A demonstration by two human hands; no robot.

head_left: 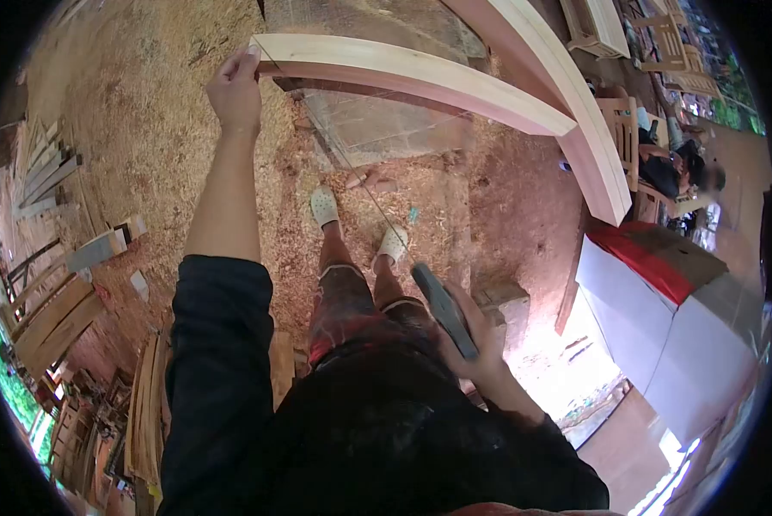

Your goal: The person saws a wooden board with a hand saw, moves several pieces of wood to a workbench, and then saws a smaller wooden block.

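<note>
My left hand [235, 90] is at the left end of a pale wooden beam [386, 73], its fingers pinching a thin dark string [352, 168] against the corner. From there the string runs diagonally down to a grey-green tool [444, 310], long and narrow. Around this tool my right hand [476, 340] is closed, in front of my body at the lower right. The beam's right end meets a second, thicker curved beam [592, 138], which slopes down at the upper right.
Sawdust and shavings cover the floor [154, 112]. Wood offcuts [55, 318] are piled at the left. A white box [652, 335] with a red cover stands at the right. Wooden chairs [618, 129] and a seated person [674, 168] are at the upper right.
</note>
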